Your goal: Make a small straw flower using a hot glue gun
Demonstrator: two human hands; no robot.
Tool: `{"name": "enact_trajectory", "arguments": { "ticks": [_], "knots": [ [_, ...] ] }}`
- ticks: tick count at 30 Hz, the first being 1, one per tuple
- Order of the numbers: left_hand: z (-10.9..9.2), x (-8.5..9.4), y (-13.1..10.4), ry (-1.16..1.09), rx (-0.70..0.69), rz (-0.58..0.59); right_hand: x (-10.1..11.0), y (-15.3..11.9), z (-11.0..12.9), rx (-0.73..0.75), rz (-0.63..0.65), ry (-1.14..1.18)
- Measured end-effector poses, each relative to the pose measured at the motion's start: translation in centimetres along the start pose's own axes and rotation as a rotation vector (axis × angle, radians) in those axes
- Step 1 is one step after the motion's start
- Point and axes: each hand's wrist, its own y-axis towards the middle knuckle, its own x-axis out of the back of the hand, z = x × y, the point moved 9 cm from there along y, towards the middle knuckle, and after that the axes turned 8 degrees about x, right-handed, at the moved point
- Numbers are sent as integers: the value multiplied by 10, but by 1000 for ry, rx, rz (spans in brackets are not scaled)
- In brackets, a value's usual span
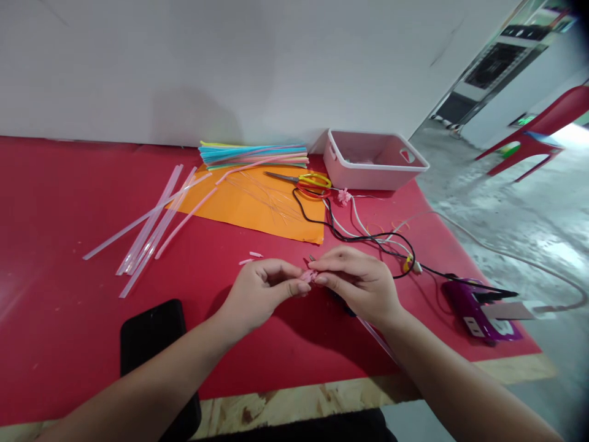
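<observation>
Between my two hands, above the red tabletop, is a small pink fuzzy piece (309, 276), probably bent pipe cleaner; fingers cover most of it. My left hand (260, 291) pinches its left side with thumb and forefinger. From the right, my right hand (363, 279) grips the same piece with thumb and fingertips. A dark tool, mostly hidden, lies under my right hand, and a clear glue stick (380, 341) extends behind it toward the table edge. Two short pink bits (255, 254) rest just beyond my left hand. Farther back sits a pink fuzzy flower (343, 196).
Pipe cleaners (253, 156) and a pink bin (375, 178) stand by the wall. Scissors (306, 182) lie on an orange sheet (257, 215). Clear sticks (156, 227) and a phone (151, 334) are leftward. Cables (359, 236) run to a purple power strip (478, 313).
</observation>
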Motion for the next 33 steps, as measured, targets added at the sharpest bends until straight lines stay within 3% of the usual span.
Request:
{"name": "enact_trajectory", "arguments": {
  "ticks": [12,20,27,30,33],
  "knots": [
    [-3,0,-2,55,-36,-19,-10,-3,-17,-202,90,336],
    [-5,-4,-4,170,-7,-6,-10,0,-8,-138,139,167],
    [-6,-7,-5,291,-89,-14,-1,-9,-31,-340,-65,246],
    [-13,2,-5,357,-188,-98,2,-9,-34,-345,-106,270],
    [-27,28,-6,295,-307,-293,5,-8,-36,-346,-119,298]
  ]
}}
